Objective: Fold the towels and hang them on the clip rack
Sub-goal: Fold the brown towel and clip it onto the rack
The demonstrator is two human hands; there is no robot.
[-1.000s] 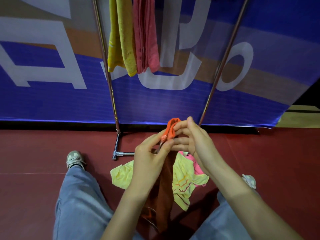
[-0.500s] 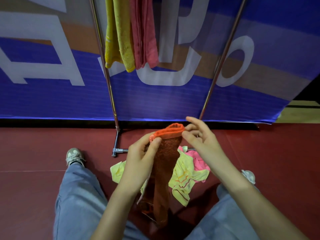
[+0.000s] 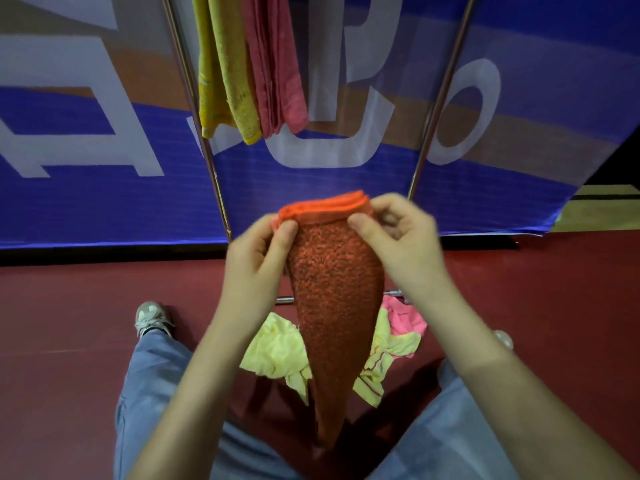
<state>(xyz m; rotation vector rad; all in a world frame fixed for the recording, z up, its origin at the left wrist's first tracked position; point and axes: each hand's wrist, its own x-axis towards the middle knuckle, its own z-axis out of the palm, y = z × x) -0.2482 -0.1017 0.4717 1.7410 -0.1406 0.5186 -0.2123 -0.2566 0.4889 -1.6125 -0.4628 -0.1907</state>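
So the hands have moved apart compared with a second ago. Back then they were bunched together on a scrunched-up corner, and now the top edge of the orange towel [image 3: 332, 289] is pulled out straight between them. You can see a few stacked layers along that edge, so it looks folded lengthwise already.

The left hand [image 3: 256, 268] pinches the left end of the edge between thumb and fingers, and the right hand [image 3: 401, 244] pinches the right end the same way. Both are closed on the cloth, not spread wide. The towel is up in the air in front of the person, hanging down and tapering to a point between their knees, clear of the floor [image 3: 69, 306] as far as I can tell.

My read is that the fold is pretty much sorted and the edge is being squared up for clipping. The clip rack [image 3: 216, 188] is right behind it, with a yellow towel [image 3: 225, 74] and a pink towel [image 3: 277, 64] already hanging side by side. The clips themselves are out of shot.

There's more to do after this one: a pale yellow towel [image 3: 277, 351] and a pink cloth [image 3: 405, 320] lie crumpled on the floor under the orange one, near the rack's foot.
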